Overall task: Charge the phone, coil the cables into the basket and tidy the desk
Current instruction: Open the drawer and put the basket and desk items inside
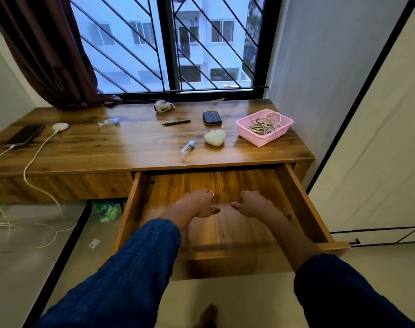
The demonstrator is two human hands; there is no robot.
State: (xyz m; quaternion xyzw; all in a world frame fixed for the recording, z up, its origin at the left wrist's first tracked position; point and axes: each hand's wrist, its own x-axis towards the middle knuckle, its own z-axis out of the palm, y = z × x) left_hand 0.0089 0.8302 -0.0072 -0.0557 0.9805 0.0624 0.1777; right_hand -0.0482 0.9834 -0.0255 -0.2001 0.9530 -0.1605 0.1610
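Two hands hang over the open drawer [225,185], the biggest thing in play and my landmark: the left hand [203,204] and right hand [251,204] have fingers loosely curled downward, holding nothing; whether they touch the drawer floor I cannot tell. The drawer likely slides stiffly and is best pulled or pushed by its front edge. Above it, at the desk's right end, the pink basket [264,127] holds coiled cables [263,126], light and springy. Far left of the drawer lies the phone [25,134], plugged in, slick and breakable. Just above the drawer sit a soft heart cushion [214,137], a zip pouch [212,118], a pen [176,123] and a small bottle [187,147], which may roll.
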